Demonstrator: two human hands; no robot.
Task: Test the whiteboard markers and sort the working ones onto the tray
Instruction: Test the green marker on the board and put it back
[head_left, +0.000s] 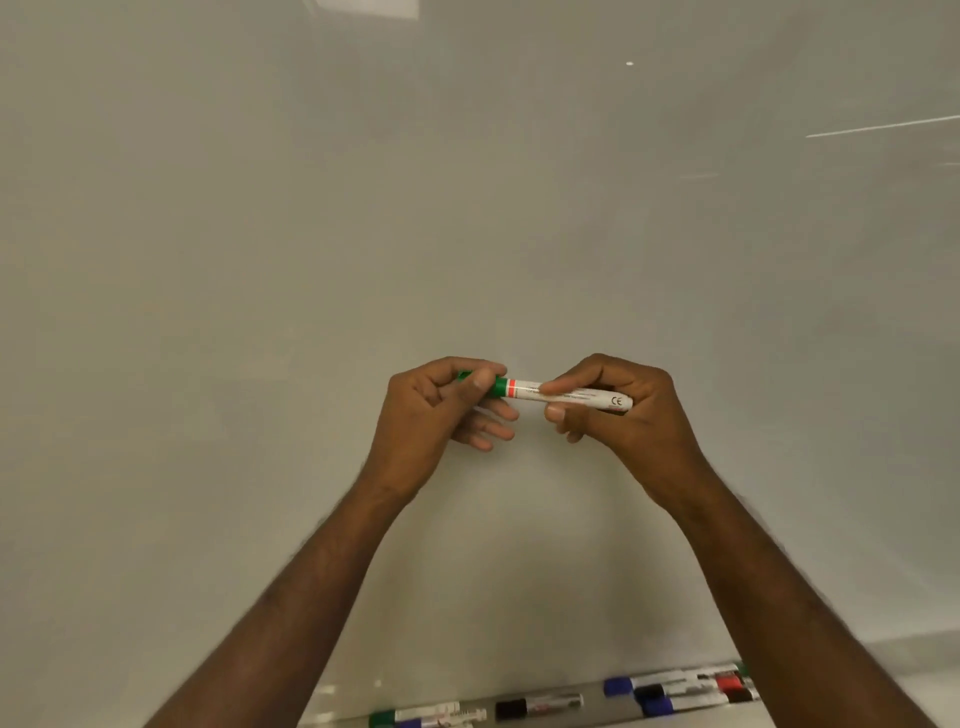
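Observation:
A green whiteboard marker (571, 395) with a white barrel lies level between both hands, in front of the whiteboard (467, 208). My left hand (441, 410) grips its green cap end. My right hand (618, 410) pinches the white barrel near the back end. The cap sits on the marker. The board's tray (597, 712) runs along the bottom edge, below my arms. On it lie several capped markers: a green one (415, 716), a black one (537, 706) and a cluster of blue, black and red ones (680, 688).
The whiteboard surface fills the view and shows no pen strokes, only faint light reflections at the top and right. My forearms rise from the bottom corners and cover part of the tray on the left and far right.

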